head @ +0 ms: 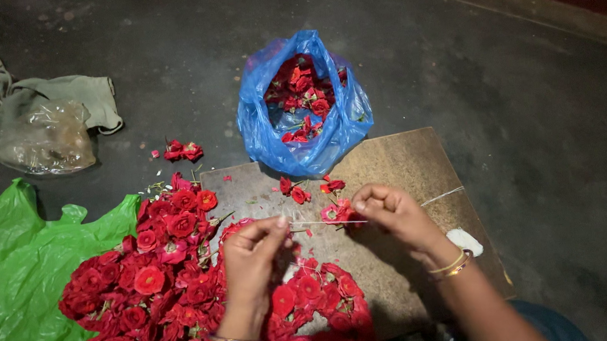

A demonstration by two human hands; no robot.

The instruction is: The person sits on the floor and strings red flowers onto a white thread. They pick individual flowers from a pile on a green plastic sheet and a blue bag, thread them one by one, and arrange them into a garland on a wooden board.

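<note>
Strung red rose garland (312, 300) nearest | left hand (249, 258) pinches thin needle (318, 223) (held level for threading) | right hand (393, 209) fingers grip pink-red rosebud (338, 213) on it | brown board worktop (403, 166)

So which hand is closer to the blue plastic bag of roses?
The right hand. It sits just below the blue bag, on the wooden board. The left hand is lower and further left, beside the rose pile.
</note>
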